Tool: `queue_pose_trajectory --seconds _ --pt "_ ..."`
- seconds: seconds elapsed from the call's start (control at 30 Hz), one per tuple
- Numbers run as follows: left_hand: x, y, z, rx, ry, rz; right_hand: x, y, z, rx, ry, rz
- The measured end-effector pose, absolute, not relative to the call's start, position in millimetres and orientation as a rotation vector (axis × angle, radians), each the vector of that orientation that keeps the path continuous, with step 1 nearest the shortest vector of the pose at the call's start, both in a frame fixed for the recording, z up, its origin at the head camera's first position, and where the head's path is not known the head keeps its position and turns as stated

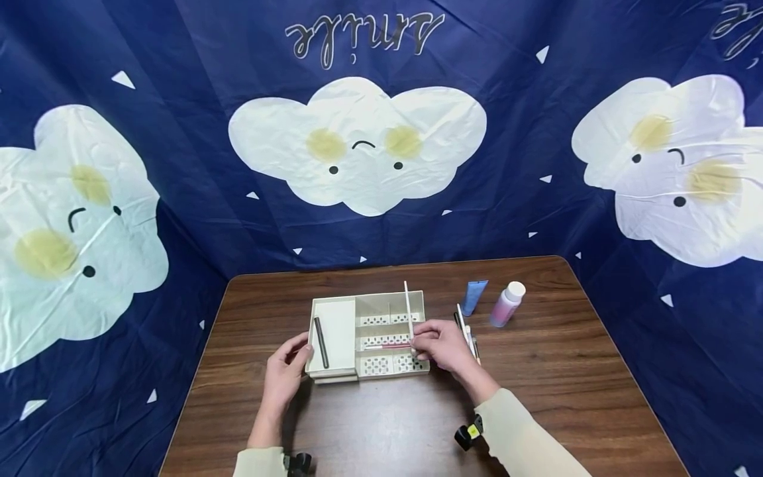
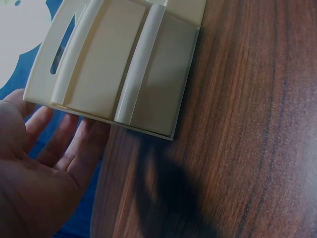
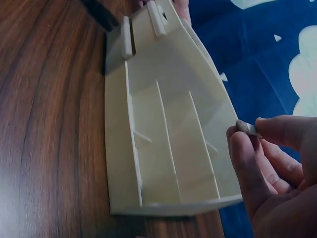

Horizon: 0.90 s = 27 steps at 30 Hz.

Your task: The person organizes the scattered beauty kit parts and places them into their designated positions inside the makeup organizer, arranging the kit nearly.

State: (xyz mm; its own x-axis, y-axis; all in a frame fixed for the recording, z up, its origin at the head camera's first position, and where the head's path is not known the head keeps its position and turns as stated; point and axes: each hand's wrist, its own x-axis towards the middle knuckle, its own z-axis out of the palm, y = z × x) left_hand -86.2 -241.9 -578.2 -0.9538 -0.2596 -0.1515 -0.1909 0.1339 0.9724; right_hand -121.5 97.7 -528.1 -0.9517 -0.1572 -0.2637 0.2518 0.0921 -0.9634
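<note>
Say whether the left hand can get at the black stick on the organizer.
Probably yes: the black stick lies uncovered on the organizer, close to the left hand, with only the organizer's edge between them. That hand would likely need to leave the edge first.

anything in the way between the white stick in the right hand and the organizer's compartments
Nothing visible blocks the white stick, pinched by the right hand, from the open compartments of the organizer. Thin dividers separate them, and a pink stick appears to lie in the middle row, possibly leaving less room there.
</note>
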Motion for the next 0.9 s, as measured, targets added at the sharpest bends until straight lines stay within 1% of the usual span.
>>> queue_pose_trajectory --seconds 0.57,0.9 --pt "-89.1 -242.6 -584.3 0.413 -2.294 -1.925 -134.3 40.1 -523.1 -0.071 2.039 -1.861" --pt "-87.7 -242.1 -578.4 0.442 -2.314 -1.955 -131.8 5.3 -513.2 -0.131 2.024 -1.793"
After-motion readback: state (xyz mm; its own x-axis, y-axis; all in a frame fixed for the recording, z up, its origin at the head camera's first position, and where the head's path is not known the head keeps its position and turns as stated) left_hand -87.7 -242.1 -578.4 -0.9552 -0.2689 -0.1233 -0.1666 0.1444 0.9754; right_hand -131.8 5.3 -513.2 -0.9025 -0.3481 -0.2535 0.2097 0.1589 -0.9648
